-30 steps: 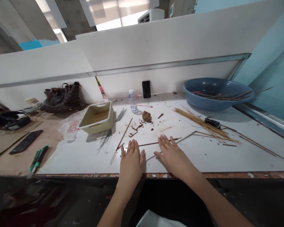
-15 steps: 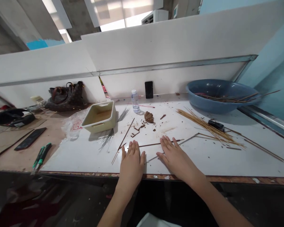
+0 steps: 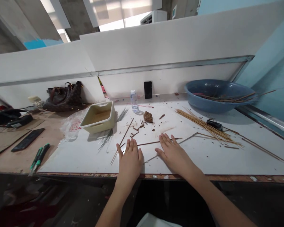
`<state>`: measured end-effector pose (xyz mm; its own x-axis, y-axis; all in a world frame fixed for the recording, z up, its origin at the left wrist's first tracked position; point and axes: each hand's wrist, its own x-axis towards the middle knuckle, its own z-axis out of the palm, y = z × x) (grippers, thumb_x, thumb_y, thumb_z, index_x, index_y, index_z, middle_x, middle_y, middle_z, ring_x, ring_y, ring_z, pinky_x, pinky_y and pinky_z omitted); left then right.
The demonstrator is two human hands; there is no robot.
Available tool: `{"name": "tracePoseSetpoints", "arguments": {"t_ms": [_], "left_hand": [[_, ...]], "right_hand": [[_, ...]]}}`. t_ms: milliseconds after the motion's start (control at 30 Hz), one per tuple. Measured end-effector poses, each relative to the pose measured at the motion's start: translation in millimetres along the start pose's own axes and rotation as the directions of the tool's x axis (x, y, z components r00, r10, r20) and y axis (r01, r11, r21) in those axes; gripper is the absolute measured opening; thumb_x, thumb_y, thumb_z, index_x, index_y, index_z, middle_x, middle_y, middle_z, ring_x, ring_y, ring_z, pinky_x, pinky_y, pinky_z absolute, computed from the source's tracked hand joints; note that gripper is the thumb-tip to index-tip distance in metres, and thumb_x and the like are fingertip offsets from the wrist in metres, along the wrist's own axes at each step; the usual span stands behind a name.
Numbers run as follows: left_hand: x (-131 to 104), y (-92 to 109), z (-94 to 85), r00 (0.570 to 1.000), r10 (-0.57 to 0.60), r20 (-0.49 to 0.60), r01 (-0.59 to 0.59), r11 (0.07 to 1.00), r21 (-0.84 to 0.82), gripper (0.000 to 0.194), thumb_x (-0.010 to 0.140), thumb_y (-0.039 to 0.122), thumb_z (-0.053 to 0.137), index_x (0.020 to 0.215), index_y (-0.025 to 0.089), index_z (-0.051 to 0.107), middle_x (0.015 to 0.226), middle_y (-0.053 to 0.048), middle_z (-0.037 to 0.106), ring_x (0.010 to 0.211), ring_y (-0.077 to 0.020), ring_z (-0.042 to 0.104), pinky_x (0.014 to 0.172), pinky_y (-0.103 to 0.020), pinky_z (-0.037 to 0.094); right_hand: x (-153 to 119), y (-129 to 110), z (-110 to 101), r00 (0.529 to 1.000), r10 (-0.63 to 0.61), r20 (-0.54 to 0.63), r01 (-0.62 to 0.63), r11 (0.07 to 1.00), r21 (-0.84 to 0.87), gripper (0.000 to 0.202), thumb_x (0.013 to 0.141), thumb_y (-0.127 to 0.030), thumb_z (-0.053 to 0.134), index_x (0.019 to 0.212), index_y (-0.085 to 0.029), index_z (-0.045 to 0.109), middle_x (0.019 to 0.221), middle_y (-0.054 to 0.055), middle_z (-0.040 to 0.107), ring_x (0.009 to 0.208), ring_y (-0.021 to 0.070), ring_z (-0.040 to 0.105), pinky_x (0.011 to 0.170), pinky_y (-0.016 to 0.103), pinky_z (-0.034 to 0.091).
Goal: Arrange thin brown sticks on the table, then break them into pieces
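Lying palm down in the head view, the left hand [image 3: 130, 160] and the right hand [image 3: 172, 156] have their fingers [image 3: 165, 139] stretched out flat, the little ones splayed wide, gripping nothing; a thin brown rod [image 3: 148, 144] spans the gap between them on the white surface [image 3: 85, 160], passing under the right fingers and poking out beyond, while whether the left fingers cover its other end is hard to tell; ahead of the fingers sits a brown lump [image 3: 148, 117] with broken brown bits [image 3: 138, 128] near it, and farther ahead a clear bottle [image 3: 134, 104] and an upright phone [image 3: 148, 90]; left of the left fingers stands a pale green tub [image 3: 97, 127], and well right of the right fingers lies a bundle of tan sticks [image 3: 194, 119], a blue basin [image 3: 217, 108] behind it
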<state>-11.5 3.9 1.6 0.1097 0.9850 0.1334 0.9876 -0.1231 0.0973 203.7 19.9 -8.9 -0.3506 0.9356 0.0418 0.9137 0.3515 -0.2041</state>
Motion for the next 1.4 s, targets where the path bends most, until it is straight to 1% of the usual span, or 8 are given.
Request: {"name": "tracePoseSetpoints", "arguments": {"t_ms": [233, 500, 667, 800, 967, 1067, 1300, 1400], "left_hand": [[-50.9, -6.6, 13.0, 0.999, 0.031, -0.045, -0.027, 0.997, 0.075, 0.058, 0.112, 0.024, 0.031, 0.167, 0.014, 0.045, 0.172, -0.014, 0.042, 0.167, -0.0374, 0.026, 0.127, -0.081, -0.006], [-3.1, -0.6, -6.2, 0.999, -0.026, 0.046, 0.025, 1.0, 0.015, 0.058, 0.11, 0.017, 0.029, 0.164, 0.01, 0.047, 0.172, -0.015, 0.042, 0.167, -0.0366, 0.024, 0.126, -0.083, -0.004], [-41.2, 4.4, 9.9, 0.999, -0.015, -0.042, 0.018, 0.996, 0.082, 0.059, 0.11, 0.021, 0.03, 0.167, 0.011, 0.044, 0.175, -0.016, 0.037, 0.168, -0.0391, 0.021, 0.127, -0.083, 0.002], [-61.1, 21.2, 17.3, 0.995, 0.085, -0.047, -0.082, 0.995, 0.064, 0.064, 0.109, 0.021, 0.032, 0.172, 0.01, 0.03, 0.18, -0.013, 0.025, 0.17, -0.038, 0.007, 0.13, -0.079, 0.015], [-29.3, 40.8, 16.8, 0.971, 0.239, 0.029, -0.238, 0.971, -0.018, 0.072, 0.105, 0.023, 0.044, 0.174, 0.013, 0.025, 0.181, -0.013, 0.018, 0.17, -0.0366, 0.008, 0.134, -0.071, 0.016], [-13.7, 44.1, 18.2, 0.963, 0.263, 0.06, -0.263, 0.965, -0.014, 0.072, 0.103, 0.024, 0.049, 0.173, 0.015, 0.033, 0.18, -0.015, 0.024, 0.169, -0.0376, 0.016, 0.135, -0.068, 0.016], [-34.4, 28.7, 15.5, 0.953, 0.302, 0.021, -0.3, 0.952, -0.055, 0.062, 0.112, 0.023, 0.033, 0.174, 0.018, 0.029, 0.179, -0.009, 0.03, 0.168, -0.0265, 0.023, 0.137, -0.061, 0.017], [-20.9, 27.7, 14.1, 0.97, 0.234, 0.059, -0.229, 0.97, -0.084, 0.06, 0.114, 0.026, 0.027, 0.172, 0.014, 0.031, 0.178, -0.009, 0.032, 0.168, -0.025, 0.025, 0.137, -0.06, 0.019]], "right_hand": [[-52.0, -4.0, 16.1, 0.999, -0.034, -0.019, 0.035, 0.999, 0.035, 0.085, 0.113, -0.065, 0.023, 0.169, -0.001, 0.031, 0.175, 0.019, 0.027, 0.166, 0.0287, 0.025, 0.136, 0.052, 0.026], [-7.6, 8.4, 13.5, 0.997, -0.035, -0.069, 0.036, 0.999, 0.009, 0.082, 0.114, -0.06, 0.024, 0.17, -0.001, 0.029, 0.176, 0.023, 0.025, 0.167, 0.0314, 0.02, 0.136, 0.058, 0.019], [-33.7, 8.2, 13.6, 0.995, -0.064, -0.073, 0.068, 0.997, 0.046, 0.081, 0.114, -0.061, 0.029, 0.173, -0.005, 0.023, 0.176, 0.021, 0.027, 0.167, 0.0308, 0.021, 0.136, 0.058, 0.024], [-43.7, -0.3, 2.2, 0.985, -0.137, -0.105, 0.146, 0.986, 0.083, 0.077, 0.115, -0.056, 0.03, 0.174, -0.008, 0.016, 0.178, 0.017, 0.022, 0.168, 0.0285, 0.016, 0.137, 0.058, 0.022], [-21.2, -19.0, -5.5, 0.985, -0.17, -0.006, 0.169, 0.976, 0.139, 0.077, 0.115, -0.057, 0.027, 0.172, -0.005, 0.023, 0.179, 0.017, 0.018, 0.168, 0.0265, 0.015, 0.138, 0.053, 0.02], [-11.4, -23.6, -2.9, 0.99, -0.137, 0.029, 0.132, 0.98, 0.147, 0.077, 0.115, -0.058, 0.027, 0.171, -0.005, 0.026, 0.178, 0.017, 0.021, 0.168, 0.0274, 0.016, 0.138, 0.054, 0.019], [-30.9, -18.2, 4.1, 0.98, -0.191, -0.062, 0.197, 0.974, 0.113, 0.071, 0.116, -0.055, 0.027, 0.172, -0.013, 0.031, 0.175, 0.015, 0.032, 0.165, 0.0275, 0.029, 0.137, 0.057, 0.022], [-16.8, -14.8, -0.2, 0.982, -0.188, -0.023, 0.189, 0.975, 0.116, 0.07, 0.116, -0.054, 0.023, 0.171, -0.012, 0.034, 0.174, 0.016, 0.036, 0.165, 0.0273, 0.029, 0.137, 0.057, 0.021]]}}
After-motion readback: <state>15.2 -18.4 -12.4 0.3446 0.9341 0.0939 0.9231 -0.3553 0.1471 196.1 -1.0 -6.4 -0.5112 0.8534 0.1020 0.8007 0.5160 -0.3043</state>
